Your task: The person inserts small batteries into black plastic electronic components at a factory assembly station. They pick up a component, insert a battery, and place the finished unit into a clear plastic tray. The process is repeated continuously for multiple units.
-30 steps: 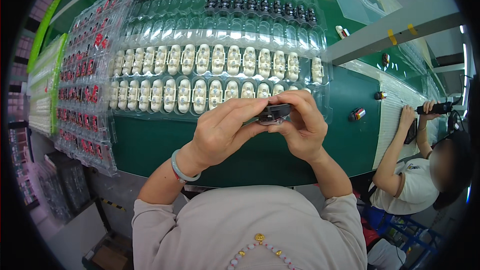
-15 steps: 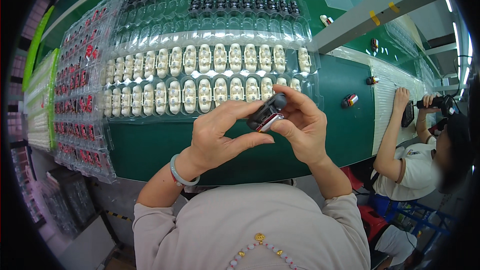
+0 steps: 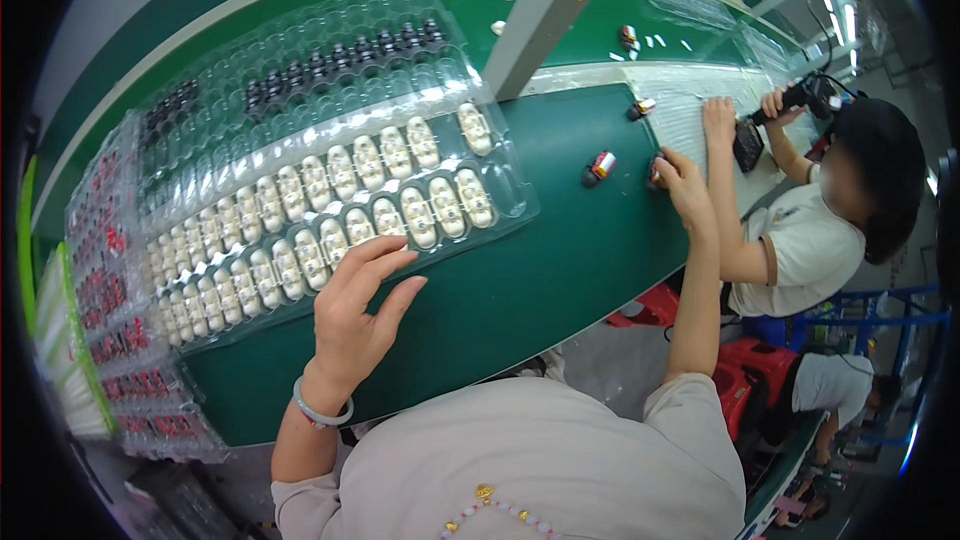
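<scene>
Hands apart: left (image 3: pixel 355 315) flat by tray (image 3: pixel 500 202), right (image 3: pixel 683 183) outstretched

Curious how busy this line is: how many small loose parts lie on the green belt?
3 parts: one left of the right hand, one by the white mat, one beyond the grey bar. The hand may hide another.

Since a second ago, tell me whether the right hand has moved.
Yes. The right hand left the left hand and reached right along the green belt.

Glossy clear plastic tray (image 3: pixel 500 202) on smooth matt green belt (image 3: pixel 560 270)
</scene>
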`<state>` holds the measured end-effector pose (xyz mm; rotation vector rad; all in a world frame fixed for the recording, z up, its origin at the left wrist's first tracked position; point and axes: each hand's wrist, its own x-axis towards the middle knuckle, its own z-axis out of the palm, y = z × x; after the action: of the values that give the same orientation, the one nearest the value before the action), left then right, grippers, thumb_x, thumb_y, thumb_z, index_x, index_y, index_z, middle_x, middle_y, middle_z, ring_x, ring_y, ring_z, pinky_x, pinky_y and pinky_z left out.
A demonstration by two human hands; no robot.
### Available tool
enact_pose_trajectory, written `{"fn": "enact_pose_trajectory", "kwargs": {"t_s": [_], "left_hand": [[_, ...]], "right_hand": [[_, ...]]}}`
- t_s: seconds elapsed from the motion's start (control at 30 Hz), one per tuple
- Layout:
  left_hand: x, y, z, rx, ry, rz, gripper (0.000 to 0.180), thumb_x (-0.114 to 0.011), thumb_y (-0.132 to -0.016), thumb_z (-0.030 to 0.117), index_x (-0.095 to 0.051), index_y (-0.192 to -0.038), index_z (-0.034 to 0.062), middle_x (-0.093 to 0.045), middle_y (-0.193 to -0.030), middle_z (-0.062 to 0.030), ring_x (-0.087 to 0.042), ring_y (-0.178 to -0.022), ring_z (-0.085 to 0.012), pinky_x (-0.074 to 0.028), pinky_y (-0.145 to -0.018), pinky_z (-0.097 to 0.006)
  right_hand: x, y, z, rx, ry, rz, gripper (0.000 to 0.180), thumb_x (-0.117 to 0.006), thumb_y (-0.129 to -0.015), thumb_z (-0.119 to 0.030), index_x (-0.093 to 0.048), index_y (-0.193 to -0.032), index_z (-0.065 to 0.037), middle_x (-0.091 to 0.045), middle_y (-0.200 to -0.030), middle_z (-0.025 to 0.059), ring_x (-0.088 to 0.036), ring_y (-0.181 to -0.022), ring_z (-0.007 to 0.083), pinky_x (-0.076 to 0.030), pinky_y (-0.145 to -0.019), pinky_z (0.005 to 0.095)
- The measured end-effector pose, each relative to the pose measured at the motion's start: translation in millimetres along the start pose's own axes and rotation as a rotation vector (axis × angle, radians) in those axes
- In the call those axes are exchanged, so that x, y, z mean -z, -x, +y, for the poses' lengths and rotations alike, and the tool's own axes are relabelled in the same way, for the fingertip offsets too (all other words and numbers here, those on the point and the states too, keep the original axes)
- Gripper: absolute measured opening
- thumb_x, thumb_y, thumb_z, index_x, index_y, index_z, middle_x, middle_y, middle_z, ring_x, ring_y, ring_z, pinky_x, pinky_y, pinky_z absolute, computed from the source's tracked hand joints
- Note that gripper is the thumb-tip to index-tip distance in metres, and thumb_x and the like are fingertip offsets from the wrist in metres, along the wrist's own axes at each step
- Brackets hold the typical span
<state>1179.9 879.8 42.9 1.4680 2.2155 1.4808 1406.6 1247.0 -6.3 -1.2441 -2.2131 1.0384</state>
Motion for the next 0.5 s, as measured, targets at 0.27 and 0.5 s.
{"fn": "enact_pose_trajectory", "kwargs": {"t_s": [0.27,0.5], "left_hand": [[16,-7,-7,0.08,-0.117,0.003,0.025,-0.069,-0.072,0.006,-0.063,-0.096,0.0045,-0.059,-0.106,-0.0119,-0.058,-0.097,-0.0269,-0.047,-0.082,-0.034],[44,-47,-59,0.139,-0.456,-0.01,0.028,-0.067,-0.075,0.022,-0.062,-0.097,0.0042,-0.057,-0.109,-0.0159,-0.051,-0.105,-0.0308,-0.042,-0.088,-0.039]], "right_hand": [[-17,-38,48,0.26,0.307,0.157,0.028,-0.049,-0.088,-0.012,-0.056,-0.111,0.004,-0.056,-0.105,0.0205,-0.052,-0.1,0.032,-0.039,-0.089,0.0367],[-21,-35,76,0.207,0.474,0.414,0.029,-0.048,-0.09,-0.018,-0.057,-0.112,0.0,-0.052,-0.113,0.0178,-0.048,-0.106,0.0304,-0.035,-0.091,0.0385]]}}
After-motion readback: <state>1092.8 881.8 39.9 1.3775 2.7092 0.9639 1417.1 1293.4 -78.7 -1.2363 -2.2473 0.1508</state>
